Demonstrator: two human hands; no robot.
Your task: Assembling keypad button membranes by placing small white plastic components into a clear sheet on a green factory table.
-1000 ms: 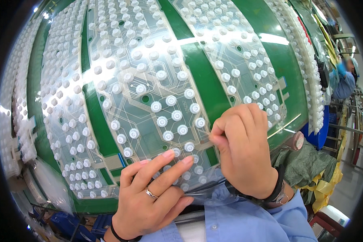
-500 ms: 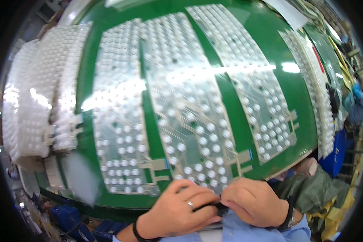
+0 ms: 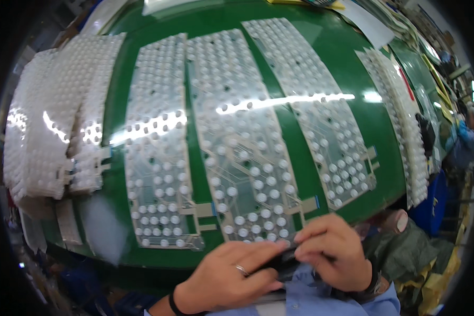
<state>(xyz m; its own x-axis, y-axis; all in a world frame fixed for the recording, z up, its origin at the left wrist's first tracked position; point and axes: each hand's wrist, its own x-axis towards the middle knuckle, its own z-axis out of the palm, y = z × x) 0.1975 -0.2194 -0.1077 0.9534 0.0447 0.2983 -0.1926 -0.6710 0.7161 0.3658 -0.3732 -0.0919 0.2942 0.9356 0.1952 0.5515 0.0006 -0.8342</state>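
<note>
— Starting with the biggest thing: what fills the view?

— A green counter (image 3: 347, 58), curved by the lens, carrying three clear membrane sheets studded with white rubber domes. The middle sheet (image 3: 242, 142) runs from the far side down to the near edge, the left sheet (image 3: 155, 147) lies just beside it, and the right sheet (image 3: 321, 116) lies a green strip away.

— And at the sides?

— A thick stack of dome sheets (image 3: 52, 121) sits at the far left edge of the counter, and another row of sheets (image 3: 400, 121) follows the right edge. A person in blue (image 3: 461, 142) stands well off to the right.

— Where are the hands?

— Both are at the near edge, right at the bottom end of the middle sheet. The left hand (image 3: 231, 271), with a ring on one finger and a dark band at the wrist, lies flat-fingered and pinches a small dark piece (image 3: 284, 258). The right hand (image 3: 334, 253) is curled over, its fingertips meeting the left's on that same piece.

— So each grip is clenched?

— Yes, both are pinching the dark piece between them, just below the sheet's last row of domes. What the piece is, I cannot tell.
</note>
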